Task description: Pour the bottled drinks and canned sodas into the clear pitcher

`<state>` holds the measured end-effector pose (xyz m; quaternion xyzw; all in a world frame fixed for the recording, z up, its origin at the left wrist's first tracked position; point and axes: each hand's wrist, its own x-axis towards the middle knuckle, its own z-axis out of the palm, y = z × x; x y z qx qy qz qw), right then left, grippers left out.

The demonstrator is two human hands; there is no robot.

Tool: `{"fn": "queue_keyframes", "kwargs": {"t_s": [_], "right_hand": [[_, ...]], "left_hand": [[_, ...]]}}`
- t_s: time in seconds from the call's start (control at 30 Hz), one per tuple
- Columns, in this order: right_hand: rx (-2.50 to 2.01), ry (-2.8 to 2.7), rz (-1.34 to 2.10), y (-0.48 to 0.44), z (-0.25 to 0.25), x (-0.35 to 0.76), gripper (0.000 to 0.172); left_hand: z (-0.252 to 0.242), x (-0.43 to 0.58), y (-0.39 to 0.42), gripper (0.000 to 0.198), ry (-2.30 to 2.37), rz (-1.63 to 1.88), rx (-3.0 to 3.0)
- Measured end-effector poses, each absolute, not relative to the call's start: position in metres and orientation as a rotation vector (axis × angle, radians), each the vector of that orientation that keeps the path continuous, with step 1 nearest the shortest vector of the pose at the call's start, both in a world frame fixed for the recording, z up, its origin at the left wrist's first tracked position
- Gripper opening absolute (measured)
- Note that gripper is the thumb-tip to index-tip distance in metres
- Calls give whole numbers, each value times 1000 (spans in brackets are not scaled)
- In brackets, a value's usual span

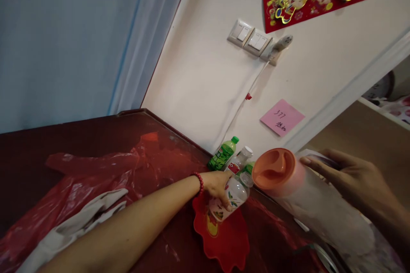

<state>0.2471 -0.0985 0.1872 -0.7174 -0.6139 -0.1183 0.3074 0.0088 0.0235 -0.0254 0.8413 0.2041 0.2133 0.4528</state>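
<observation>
My left hand [218,184], a red bead bracelet at its wrist, is closed around a clear plastic bottle [238,192] with a white printed label. The bottle has an open-looking mouth and tilts over a red scallop-edged plate [224,239]. On the right, my right hand [358,177] is closed on a large translucent jug [326,209] with an orange lid [275,168]. The jug leans toward the bottles; its handle is mostly hidden by the fingers. Behind the left hand stand a green-capped bottle [223,153] and a white-capped clear bottle [238,160].
Crumpled red plastic bag [105,170] and a pale cloth [83,213] lie on the dark red table [38,140]. A white cord [237,113] runs down the wall from a socket [272,53]. A round metal rim [323,256] shows at the lower right.
</observation>
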Motion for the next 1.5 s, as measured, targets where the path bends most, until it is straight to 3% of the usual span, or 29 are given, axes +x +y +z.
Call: {"fn": "queue_keyframes", "kwargs": {"t_s": [0.37, 0.6, 0.93, 1.5], "right_hand": [[-1889, -1698, -342, -93, 192, 244, 70], [-1904, -1674, -343, -98, 197, 237, 80], [-1911, -1672, -333, -104, 201, 235, 73], [-1890, -1685, -332, -103, 204, 241, 74]], "left_hand": [[-19, 8, 18, 84, 598, 476, 2115], [-18, 7, 19, 82, 569, 466, 2133], [-15, 7, 18, 78, 570, 422, 2130], [-14, 5, 17, 96, 640, 399, 2136]]}}
